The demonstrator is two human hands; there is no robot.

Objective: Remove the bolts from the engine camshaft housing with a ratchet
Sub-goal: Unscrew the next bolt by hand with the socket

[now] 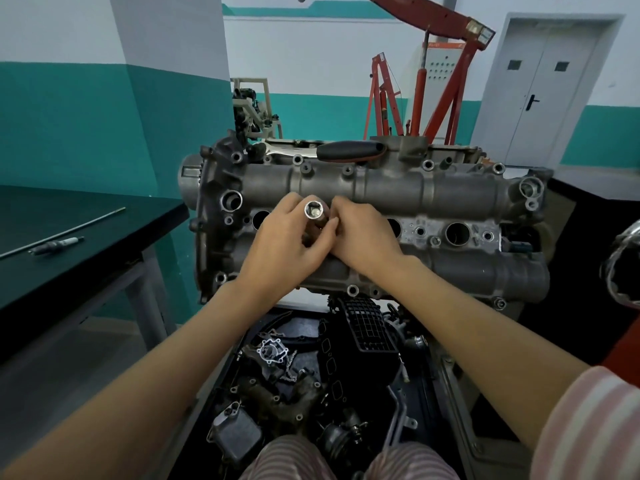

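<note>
Left hand (287,237) and right hand (360,233) pinch the socket (314,211), likely small, hard, slick steel, best gripped round its barrel.

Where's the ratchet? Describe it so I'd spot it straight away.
Find the grey engine housing in the middle. Along its far top edge lies the ratchet, untouched by either hand. Its shiny chrome shank and fat black grip stand out from the dull cast metal around it.

— Where's the socket (313,210)?
— Centre, pinched in the left hand (289,239), right hand (363,233) touching it, over the housing (388,188).
— The ratchet (332,150)?
— Twelve o'clock, lying on the housing.
</note>
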